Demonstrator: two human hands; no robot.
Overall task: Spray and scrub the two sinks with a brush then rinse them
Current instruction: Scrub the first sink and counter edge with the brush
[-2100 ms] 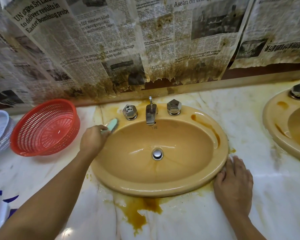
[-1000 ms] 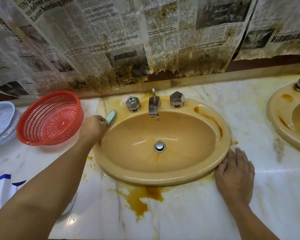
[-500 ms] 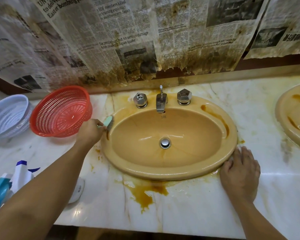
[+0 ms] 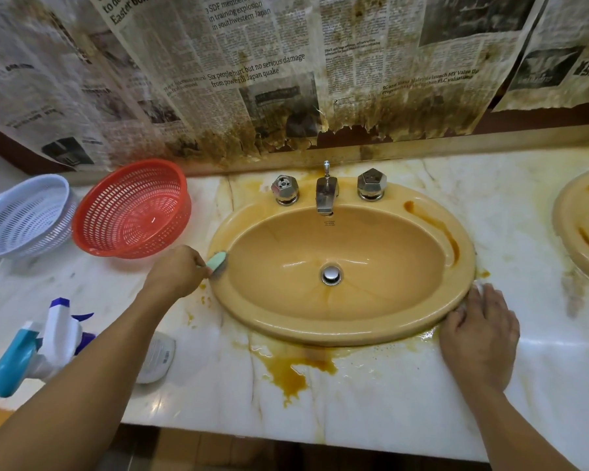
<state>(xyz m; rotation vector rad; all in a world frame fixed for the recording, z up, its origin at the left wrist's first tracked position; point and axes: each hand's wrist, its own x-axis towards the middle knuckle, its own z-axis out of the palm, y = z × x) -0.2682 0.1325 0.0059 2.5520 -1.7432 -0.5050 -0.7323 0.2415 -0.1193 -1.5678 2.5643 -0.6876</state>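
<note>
Your right hand (image 4: 480,338) stays flat and empty on the table (image 4: 354,402) against the near rim of the sink (image 4: 337,331) while your left hand (image 4: 176,271), curled round the brush (image 4: 217,261), has slid down the left rim from the tap (image 4: 285,189), leaving the far brown streak (image 4: 436,229) and second sink (image 4: 578,226) still to scrub.

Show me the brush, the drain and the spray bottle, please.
brush (image 4: 217,261), head view, on its green back.
drain (image 4: 331,275), head view, on the metal stopper.
spray bottle (image 4: 58,331), head view, on its white trigger head.
</note>
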